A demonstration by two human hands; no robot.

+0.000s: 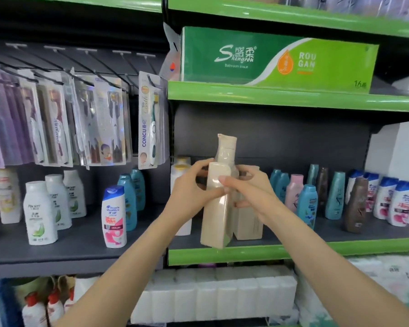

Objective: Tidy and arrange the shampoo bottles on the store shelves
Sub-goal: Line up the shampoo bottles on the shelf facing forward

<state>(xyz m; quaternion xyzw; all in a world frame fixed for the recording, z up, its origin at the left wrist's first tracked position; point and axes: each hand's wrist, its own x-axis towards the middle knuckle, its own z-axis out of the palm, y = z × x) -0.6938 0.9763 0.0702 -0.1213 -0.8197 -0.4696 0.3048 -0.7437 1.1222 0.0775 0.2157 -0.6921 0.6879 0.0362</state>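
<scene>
Beige bottle pack (pixel 216 208) upright, long axis vertical, caps up, over near edge of green shelf (pixel 246 254). Left hand (pixel 189 185) and right hand (pixel 248 187) both curled, gripping its upper part.

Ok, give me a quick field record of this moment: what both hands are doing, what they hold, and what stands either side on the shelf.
left hand: grips the upper part of the beige shrink-wrapped shampoo bottle pack
right hand: grips the same pack from the right side
pack position: over the front of the grey shelf with green front edge, slightly tilted; contact with the shelf cannot be told
right of pack: teal plastic bottles, a brown bottle
left of pack: white bottle with yellow cap, partly hidden
shelf above: green bathroom tissue pack
</scene>
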